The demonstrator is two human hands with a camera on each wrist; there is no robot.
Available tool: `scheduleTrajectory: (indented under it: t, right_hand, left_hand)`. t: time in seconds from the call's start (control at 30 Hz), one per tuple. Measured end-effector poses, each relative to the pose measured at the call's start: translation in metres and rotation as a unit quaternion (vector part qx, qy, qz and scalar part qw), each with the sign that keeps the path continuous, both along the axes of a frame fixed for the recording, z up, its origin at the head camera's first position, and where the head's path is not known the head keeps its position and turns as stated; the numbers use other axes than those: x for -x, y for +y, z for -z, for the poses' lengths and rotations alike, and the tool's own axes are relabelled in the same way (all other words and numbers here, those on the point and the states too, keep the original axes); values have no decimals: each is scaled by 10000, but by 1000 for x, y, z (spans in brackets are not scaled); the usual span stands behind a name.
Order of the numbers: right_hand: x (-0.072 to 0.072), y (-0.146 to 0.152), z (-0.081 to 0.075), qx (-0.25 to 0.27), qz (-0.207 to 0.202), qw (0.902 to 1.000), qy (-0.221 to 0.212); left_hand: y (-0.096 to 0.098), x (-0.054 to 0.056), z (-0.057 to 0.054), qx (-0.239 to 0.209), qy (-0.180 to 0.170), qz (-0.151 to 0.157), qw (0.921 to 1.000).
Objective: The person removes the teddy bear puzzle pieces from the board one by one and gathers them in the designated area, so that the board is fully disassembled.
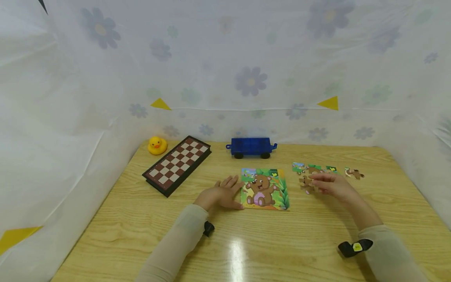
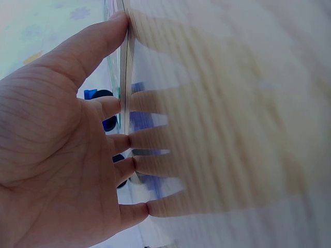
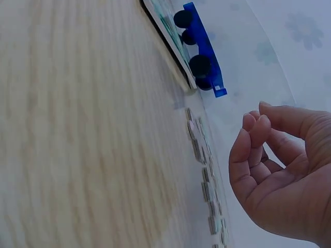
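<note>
A square bear puzzle board (image 1: 265, 190) lies flat on the table. My left hand (image 1: 225, 193) is at its left edge, fingers spread, thumb tip at the near left corner. In the left wrist view, that thumb (image 2: 98, 46) touches the board's side and the fingertips rest on the tabletop. My right hand (image 1: 332, 186) hovers over loose puzzle pieces, its fingertips overlapping a brown piece (image 1: 305, 184) in the head view. The right wrist view shows the right hand (image 3: 282, 170) raised, fingers curled towards the thumb with nothing visible between them; the pieces (image 3: 199, 147) lie below.
More puzzle pieces (image 1: 313, 169) lie behind the right hand, and a separate piece (image 1: 354, 173) sits farther right. A blue toy wagon (image 1: 250, 146) stands at the back. To the left are a checkered board (image 1: 177, 164) and a yellow rubber duck (image 1: 157, 146). Patterned white sheeting (image 1: 211, 86) surrounds the table.
</note>
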State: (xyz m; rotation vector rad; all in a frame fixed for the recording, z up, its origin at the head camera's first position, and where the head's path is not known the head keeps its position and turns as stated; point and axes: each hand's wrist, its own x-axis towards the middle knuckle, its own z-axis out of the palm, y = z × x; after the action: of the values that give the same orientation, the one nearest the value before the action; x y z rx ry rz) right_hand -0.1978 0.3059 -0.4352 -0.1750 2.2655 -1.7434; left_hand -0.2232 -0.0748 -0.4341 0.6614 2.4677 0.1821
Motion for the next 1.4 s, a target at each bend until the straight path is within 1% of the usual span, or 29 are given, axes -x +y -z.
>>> scheduleTrajectory:
  t: [0.1, 0.2, 0.33, 0.53, 0.67, 0.8, 1.1, 1.4]
  right_hand:
    - [3, -15, 2, 29, -170, 9998, -73]
    - [6, -29, 4, 3, -343, 9994, -51]
    - [9, -45, 5, -166, -522, 9985, 15]
    - [13, -68, 7, -399, -776, 9961, -114]
    - [14, -82, 10, -287, -856, 9956, -237]
    - [13, -94, 12, -223, -1003, 9944, -246]
    - [13, -107, 11, -532, -1310, 9900, 19]
    - [12, -109, 12, -585, -1349, 9891, -127]
  left_hand:
    - [0, -1, -2, -12, -4, 14, 10000]
    - [0, -2, -3, -47, 19, -1, 10000]
    - [0, -1, -4, -27, 38, 12, 10000]
    - [1, 0, -4, 21, 14, -1, 10000]
    - [1, -1, -6, 74, 9, 7, 10000]
    - [1, -4, -10, 34, 75, 24, 10000]
    - [1, -3, -9, 59, 114, 74, 9999]
    - [2, -4, -9, 82, 8, 17, 10000]
